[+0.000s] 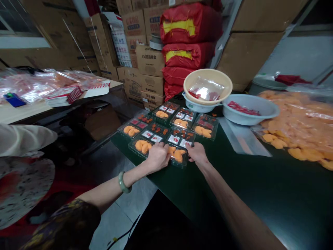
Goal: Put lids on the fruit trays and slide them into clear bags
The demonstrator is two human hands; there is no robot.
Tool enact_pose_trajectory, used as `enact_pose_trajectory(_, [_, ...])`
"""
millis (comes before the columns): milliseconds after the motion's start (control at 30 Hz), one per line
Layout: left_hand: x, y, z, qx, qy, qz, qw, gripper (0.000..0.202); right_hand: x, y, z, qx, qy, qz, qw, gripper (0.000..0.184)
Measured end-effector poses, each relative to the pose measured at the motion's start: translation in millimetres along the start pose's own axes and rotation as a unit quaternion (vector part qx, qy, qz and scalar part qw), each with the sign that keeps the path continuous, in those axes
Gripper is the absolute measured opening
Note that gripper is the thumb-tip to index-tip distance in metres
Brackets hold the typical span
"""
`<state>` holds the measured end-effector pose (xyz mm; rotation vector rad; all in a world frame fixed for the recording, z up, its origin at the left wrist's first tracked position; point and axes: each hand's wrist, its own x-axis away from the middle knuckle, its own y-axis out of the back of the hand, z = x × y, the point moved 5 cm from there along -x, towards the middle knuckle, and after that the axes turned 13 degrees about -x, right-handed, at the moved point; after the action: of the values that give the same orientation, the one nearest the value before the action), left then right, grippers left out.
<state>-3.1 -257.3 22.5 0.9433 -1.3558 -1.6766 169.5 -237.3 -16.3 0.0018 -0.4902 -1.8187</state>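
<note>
1. On the green table (234, 180), the front tray (134, 147) sits under both hands, orange pieces (142, 146) showing inside
2. Left hand (157, 157), wearing a bangle (123, 182), lies palm-down, fingers curled onto the tray's edge, holding it
3. Right hand (199, 155) is half closed on its right corner
4. Behind it, 6 more trays (183, 118) are already filled
5. Right of it, a bag (296, 121) holds many more pieces

A clear plastic tray (173, 160) of orange pieces (141, 146) lies flat at the front of a tight group of similar trays (156, 133) on the dark green tabletop (234, 180). The left hand (158, 157) covers its middle, and the right hand (199, 155) rests at its right corner.
</note>
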Motion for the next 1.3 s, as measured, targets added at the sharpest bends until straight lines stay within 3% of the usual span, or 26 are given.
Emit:
enact_pose_trajectory(133, [3.0, -3.8, -4.3, 0.105, 0.006, 0.018, 0.994, 0.038, 5.5, 5.8, -8.0, -0.132, -0.067, 0.0, 0.989, 0.02])
enact_pose_trajectory(233, [8.8, -14.0, -11.5, 0.253, 0.029, 0.01, 0.967, 0.037, 15.0, 18.7, -12.6, -0.228, -0.088, 0.014, 0.97, 0.026])
enact_pose_trajectory(300, [12.8, -22.7, -19.9, 0.394, 0.06, 0.021, 0.917, 0.035, 23.2, 31.7, -17.8, -0.287, -0.097, 0.017, 0.953, 0.026])
enact_pose_trajectory(367, [15.0, -28.4, -30.1, 0.524, 0.106, 0.037, 0.844, 0.039, 33.2, 45.9, -24.9, -0.338, -0.105, 0.023, 0.935, 0.022])
enact_pose_trajectory(467, [12.9, -28.7, -47.0, 0.624, 0.176, 0.07, 0.758, 0.042, 52.2, 66.1, -38.7, -0.399, -0.113, 0.045, 0.909, 0.019])
enact_pose_trajectory(600, [-0.5, -19.4, -76.7, 0.696, 0.163, 0.12, 0.688, 0.027, 81.3, 92.6, -60.8, -0.477, -0.105, 0.068, 0.87, 0.026])
enact_pose_trajectory(733, [-11.5, -14.8, -113.8, 0.761, 0.124, 0.201, 0.604, 0.024, 106.4, 124.3, -80.2, -0.497, -0.086, 0.056, 0.862, 0.024])
enact_pose_trajectory(833, [-18.3, -11.5, -143.2, 0.772, 0.09, 0.234, 0.584, 0.033, 119.2, 148.5, -90.2, -0.524, -0.083, 0.034, 0.847, 0.029])
enact_pose_trajectory(933, [-26.3, -8.4, -174.7, 0.769, 0.04, 0.245, 0.589, 0.03, 125.8, 170.2, -100.3, -0.547, -0.095, 0.007, 0.832, 0.042])
enact_pose_trajectory(1000, [-33.1, -7.0, -195.4, 0.741, -0.006, 0.256, 0.621, 0.026, 127.7, 185.4, -107.5, -0.552, -0.093, -0.02, 0.829, 0.043])
enact_pose_trajectory(1033, [-37.8, -6.4, -205.0, 0.706, -0.035, 0.26, 0.658, 0.024, 128.5, 193.3, -111.2, -0.552, -0.09, -0.035, 0.828, 0.042])
enact_pose_trajectory(1067, [-44.5, -4.7, -212.9, 0.65, -0.068, 0.244, 0.716, 0.02, 129.3, 201.2, -114.9, -0.551, -0.088, -0.049, 0.828, 0.041])
enact_pose_trajectory(1133, [-64.5, 3.5, -225.5, 0.495, -0.132, 0.154, 0.845, 0.018, 131.0, 216.4, -121.9, -0.551, -0.088, -0.072, 0.826, 0.04])
enact_pose_trajectory(1167, [-76.7, 10.0, -232.1, 0.421, -0.157, 0.092, 0.889, 0.019, 131.7, 223.1, -124.9, -0.554, -0.089, -0.078, 0.824, 0.04])
enact_pose_trajectory(1233, [-103.5, 23.1, -247.7, 0.323, -0.193, -0.012, 0.926, 0.019, 132.6, 234.3, -129.9, -0.565, -0.093, -0.08, 0.816, 0.04])
enact_pose_trajectory(1300, [-131.9, 29.3, -266.5, 0.29, -0.217, -0.044, 0.931, 0.019, 132.3, 243.9, -134.0, -0.573, -0.094, -0.087, 0.809, 0.041])
